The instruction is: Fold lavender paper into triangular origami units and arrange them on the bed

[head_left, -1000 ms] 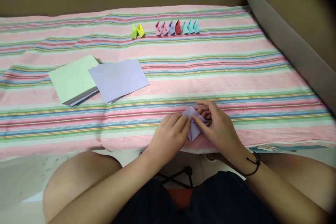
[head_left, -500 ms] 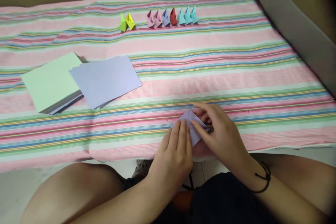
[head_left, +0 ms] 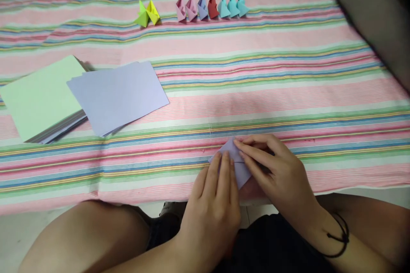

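Observation:
A small folded sheet of purple origami paper (head_left: 242, 173) lies near the front edge of the striped cloth, partly covered by my fingers. My left hand (head_left: 213, 198) rests on its left side, the fingers stretched out flat and pressing it down. On the right, my right hand (head_left: 278, 170) pinches the paper's upper right edge between thumb and fingers. A crease or slit crosses the paper's middle.
Purple sheets (head_left: 120, 98) overlap a thick stack topped with pale green paper (head_left: 41, 98) at the left. Farther back stand two yellow-green folded pieces (head_left: 147, 13) and a row of pink, purple, red and turquoise ones (head_left: 212, 6). A grey raised edge (head_left: 368, 21) borders the right.
My right hand's fingers have closed from a spread pose into a pinch at the paper's upper right edge. My left hand stays pressed on it. The camera view has shifted slightly.

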A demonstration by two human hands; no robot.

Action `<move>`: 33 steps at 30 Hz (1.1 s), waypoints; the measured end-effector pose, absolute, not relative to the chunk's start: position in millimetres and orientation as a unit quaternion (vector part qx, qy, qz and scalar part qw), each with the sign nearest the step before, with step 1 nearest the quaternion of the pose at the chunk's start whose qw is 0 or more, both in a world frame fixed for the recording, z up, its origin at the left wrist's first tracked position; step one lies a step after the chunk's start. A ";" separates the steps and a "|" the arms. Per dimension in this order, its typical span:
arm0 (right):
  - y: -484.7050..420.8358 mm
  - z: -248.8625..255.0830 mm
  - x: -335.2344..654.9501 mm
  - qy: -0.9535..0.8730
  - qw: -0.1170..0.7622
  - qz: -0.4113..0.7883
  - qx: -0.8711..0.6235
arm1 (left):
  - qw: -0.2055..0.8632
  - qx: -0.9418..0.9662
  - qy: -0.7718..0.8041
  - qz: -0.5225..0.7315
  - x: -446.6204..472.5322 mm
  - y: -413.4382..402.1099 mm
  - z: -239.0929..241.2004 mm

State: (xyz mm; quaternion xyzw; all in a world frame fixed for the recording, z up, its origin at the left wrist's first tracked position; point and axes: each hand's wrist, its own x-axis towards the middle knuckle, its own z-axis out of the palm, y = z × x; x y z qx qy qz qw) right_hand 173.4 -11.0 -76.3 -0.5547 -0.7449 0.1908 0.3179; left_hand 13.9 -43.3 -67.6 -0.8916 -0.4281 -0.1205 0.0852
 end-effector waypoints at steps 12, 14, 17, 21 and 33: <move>-10.3 -77.6 173.0 -0.748 0.308 0.181 -0.559 | 0.059 -0.900 -0.416 -0.118 9.1 -33.7 -67.2; -9.9 -77.1 172.7 -0.747 0.311 0.180 -0.560 | 0.055 -0.900 -0.419 -0.109 9.4 -32.2 -67.0; -9.2 -75.1 173.4 -0.743 0.312 0.186 -0.562 | 0.044 -0.901 -0.417 -0.110 8.1 -28.1 -66.3; -11.5 -71.7 176.5 -0.746 0.319 0.186 -0.554 | -0.002 -0.905 -0.406 -0.131 0.7 -17.1 -65.4; -54.0 -60.0 164.2 -0.771 0.188 0.276 -0.542 | -0.052 -0.922 -0.363 -0.122 -9.2 -6.6 -59.8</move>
